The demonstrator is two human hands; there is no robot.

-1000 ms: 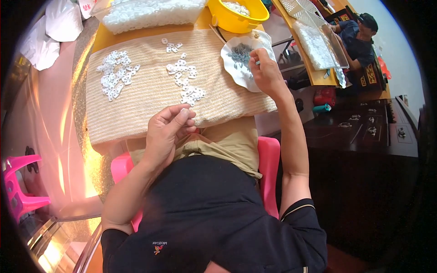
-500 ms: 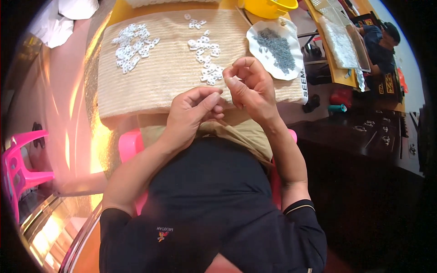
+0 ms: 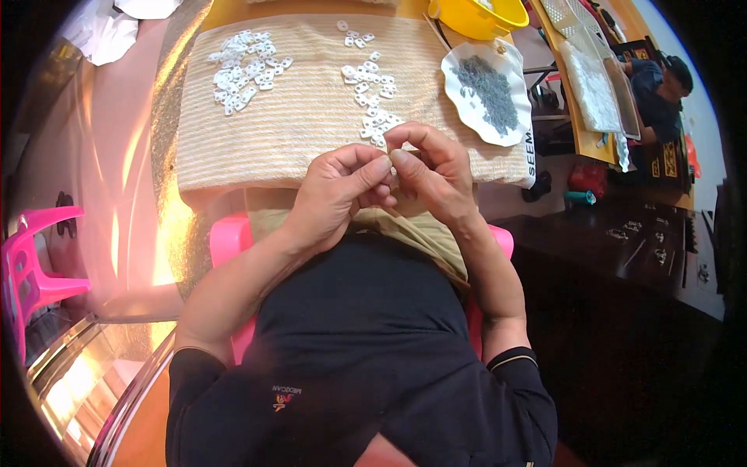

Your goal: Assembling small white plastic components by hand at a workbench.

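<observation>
Right where your fingertips meet, low and just off the near edge of the cloth, any small part you might be gripping is too tiny and too well covered to make out, so its long axis cannot be told. Your left hand (image 3: 342,185) and right hand (image 3: 437,170) come together there, each narrowed to thumb against index finger; whether either one holds something, you cannot tell from here.

Straight beyond that meeting point, the near cluster of small, flat, white plastic pieces with dark holes (image 3: 379,123) lies closest, its nearest end right by your right index fingertip and partly hidden by it. From there, loose white pieces (image 3: 368,36) trail away from you in a rough line. A larger heap of white pieces (image 3: 247,74) sits beyond your left hand and to its left.

Past your right hand, outward to the right, stands a white plate with a wavy rim (image 3: 465,111), bearing many tiny grey pieces (image 3: 490,93) whose shape blurs together. All this rests on a beige striped cloth (image 3: 311,132). Beyond the plate, a yellow plastic basin (image 3: 475,19) is cut off by the upper edge, its contents mostly out of sight.
</observation>
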